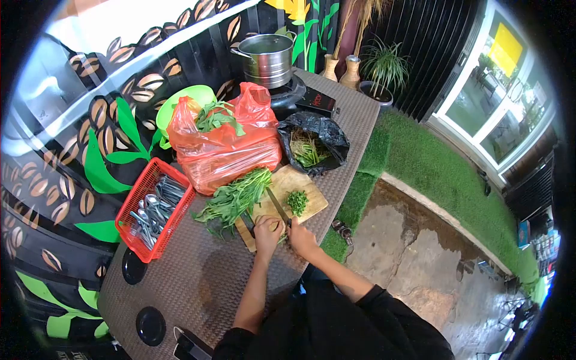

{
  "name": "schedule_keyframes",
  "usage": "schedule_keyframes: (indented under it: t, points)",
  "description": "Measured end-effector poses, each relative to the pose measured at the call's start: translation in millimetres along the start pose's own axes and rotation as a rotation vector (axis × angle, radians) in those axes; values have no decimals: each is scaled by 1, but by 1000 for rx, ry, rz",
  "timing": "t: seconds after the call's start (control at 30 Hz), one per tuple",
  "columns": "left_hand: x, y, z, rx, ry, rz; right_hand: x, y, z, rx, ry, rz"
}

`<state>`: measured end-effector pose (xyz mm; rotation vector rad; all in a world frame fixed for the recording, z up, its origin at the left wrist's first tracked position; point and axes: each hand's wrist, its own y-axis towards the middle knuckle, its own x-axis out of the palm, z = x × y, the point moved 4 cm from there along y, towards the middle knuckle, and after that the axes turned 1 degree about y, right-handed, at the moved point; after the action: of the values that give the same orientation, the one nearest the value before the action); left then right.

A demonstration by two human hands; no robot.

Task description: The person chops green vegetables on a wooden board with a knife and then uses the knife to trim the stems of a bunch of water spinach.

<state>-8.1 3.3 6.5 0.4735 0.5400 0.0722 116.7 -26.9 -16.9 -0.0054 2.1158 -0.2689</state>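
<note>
Brown woven-texture table (210,288) runs diagonally from lower left to upper centre of frame, against a black wall painted with coffee beans and green leaves. Artificial turf (429,150) and worn concrete (384,234) on the right side, white-framed glass door (480,90) upper right.

Knife (278,205) is at frame centre, over the wooden cutting board (314,191). Long axis slants: tip toward upper left, handle end toward lower right. Right hand (302,237) has its fingers clamped around the handle. Left hand (268,233) is just beside it at the board's lower edge, fingers curled; can't tell if they're pinching anything.

Chopped greens (297,203) sit in a small pile right of the blade. Leafy bunch (237,199) lies left of it, partly on the board, long axis lower left to upper right. Behind: red plastic bag (228,159) and black bag (341,144) with stems inside. Red basket (122,223) of cutlery is left of centre, steel pot (264,63) top centre.

Hard to read: most of the handle is covered by the right hand. Dark strip by the left hand unidentified. Dark device (191,347) is cut off at the bottom. Far right is small and blurred.
</note>
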Motion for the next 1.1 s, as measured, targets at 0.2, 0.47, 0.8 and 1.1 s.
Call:
schedule_keyframes:
  t: [0.2,0.47,0.8,1.1]
  points:
    - [2,2,-2,-16,4,40,-23,-20,6,-30,-19,0]
    - [8,1,1,-22,44,31,-37,-25,5,-66,14,52]
    - [6,0,-4,23,66,41,-26,-40,-8,-58,108,62]
    - [9,3,-2,-22,83,55,-12,-34,-2,-79,-59,51]
